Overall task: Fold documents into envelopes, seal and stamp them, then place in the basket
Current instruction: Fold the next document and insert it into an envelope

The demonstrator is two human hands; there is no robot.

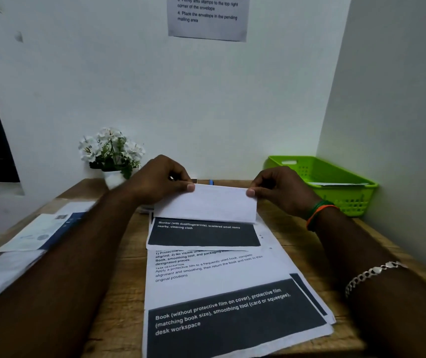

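Note:
A printed document (204,213) lies partly folded over the middle of the wooden desk, its blank upper flap bent toward me above a black printed band. My left hand (160,179) pinches the flap's top left corner. My right hand (281,189) pinches its top right corner. Under it a stack of printed documents (227,293) spreads toward the desk's near edge. The green basket (341,177) stands at the back right against the wall, with an envelope inside.
A white pot of white flowers (112,156) stands at the back left. Envelopes and papers (33,236) lie along the desk's left side. An instruction sheet (208,16) hangs on the wall. A small blue object (211,182) shows behind the flap.

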